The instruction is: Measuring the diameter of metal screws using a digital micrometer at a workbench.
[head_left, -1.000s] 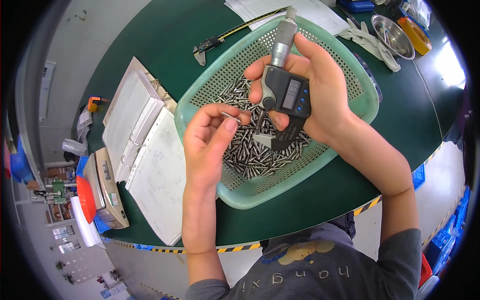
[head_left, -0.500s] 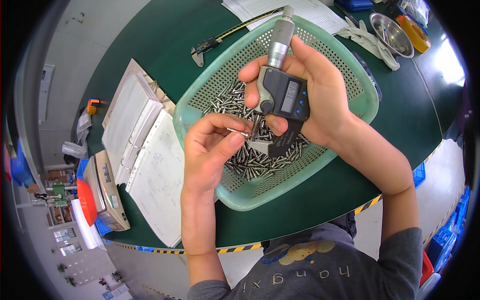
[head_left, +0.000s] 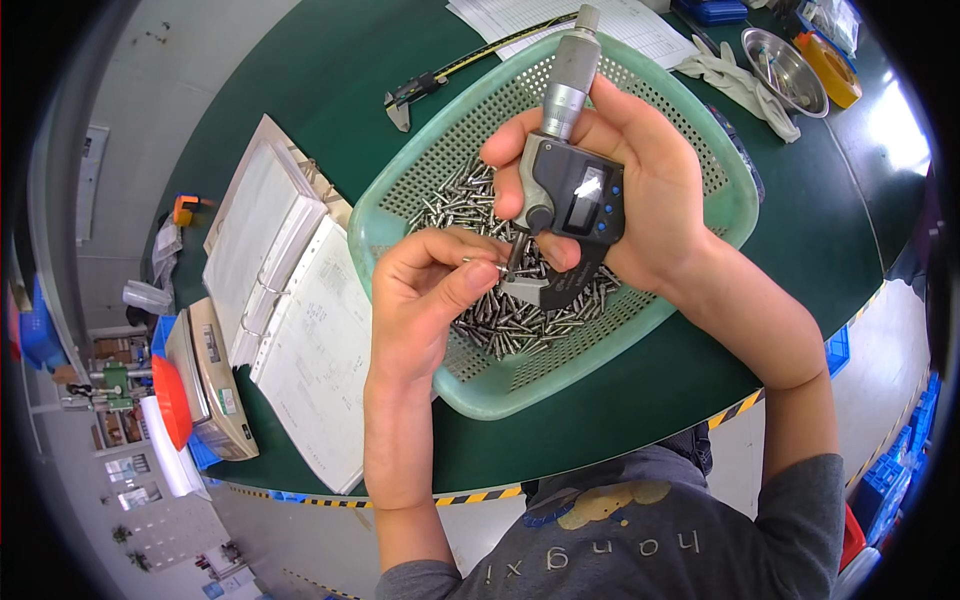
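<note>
My right hand (head_left: 655,185) is wrapped round a digital micrometer (head_left: 572,190), its thimble pointing away from me and its frame tilted. In my left hand (head_left: 425,290) a small metal pin (head_left: 481,262) is pinched between thumb and forefinger, mostly covered by them. The pin's end sits at the micrometer's jaws; whether both jaws touch it I cannot tell. Both hands are above a green perforated plastic basket (head_left: 480,402), where a heap of similar metal pins (head_left: 520,335) lies.
Left of the basket lies an open ring binder (head_left: 310,350), with a weighing scale (head_left: 215,385) beyond it. A caliper (head_left: 425,85) and paper sheets (head_left: 530,18) are at the far side. White gloves (head_left: 735,85) and a metal bowl (head_left: 784,72) lie far right.
The micrometer and my right hand have shifted slightly to the right and turned a little. The pin has moved closer in at the jaws, with less of it showing.
</note>
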The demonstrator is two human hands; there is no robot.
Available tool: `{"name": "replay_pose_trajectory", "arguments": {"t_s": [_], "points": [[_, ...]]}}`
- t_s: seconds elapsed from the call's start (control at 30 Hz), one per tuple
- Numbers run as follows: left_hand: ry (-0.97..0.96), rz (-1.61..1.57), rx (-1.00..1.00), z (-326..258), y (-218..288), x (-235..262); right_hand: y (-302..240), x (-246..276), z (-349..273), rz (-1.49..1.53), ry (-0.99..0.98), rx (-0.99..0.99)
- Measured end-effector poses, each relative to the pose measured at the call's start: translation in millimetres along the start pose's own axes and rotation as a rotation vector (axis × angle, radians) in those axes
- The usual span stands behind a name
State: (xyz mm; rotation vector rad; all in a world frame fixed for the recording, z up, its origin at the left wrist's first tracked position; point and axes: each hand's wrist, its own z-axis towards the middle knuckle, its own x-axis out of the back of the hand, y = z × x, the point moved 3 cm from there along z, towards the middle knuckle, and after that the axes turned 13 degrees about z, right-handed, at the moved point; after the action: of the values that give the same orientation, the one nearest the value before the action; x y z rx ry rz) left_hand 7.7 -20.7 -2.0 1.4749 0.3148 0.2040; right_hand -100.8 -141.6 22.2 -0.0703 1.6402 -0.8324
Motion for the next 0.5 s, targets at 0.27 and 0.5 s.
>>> {"name": "replay_pose_trajectory", "arguments": {"t_s": [0.27, 0.5], "points": [[-0.042, 0.016, 0.019, -0.1, 1.1, -1.4, 1.0, 1.2, 0.5, -0.002, 0.002, -0.011], [-0.066, 0.069, 0.005, -1.4, 0.5, -2.2, 2.4, 0.4, -0.2, 0.000, 0.011, -0.022]]}}
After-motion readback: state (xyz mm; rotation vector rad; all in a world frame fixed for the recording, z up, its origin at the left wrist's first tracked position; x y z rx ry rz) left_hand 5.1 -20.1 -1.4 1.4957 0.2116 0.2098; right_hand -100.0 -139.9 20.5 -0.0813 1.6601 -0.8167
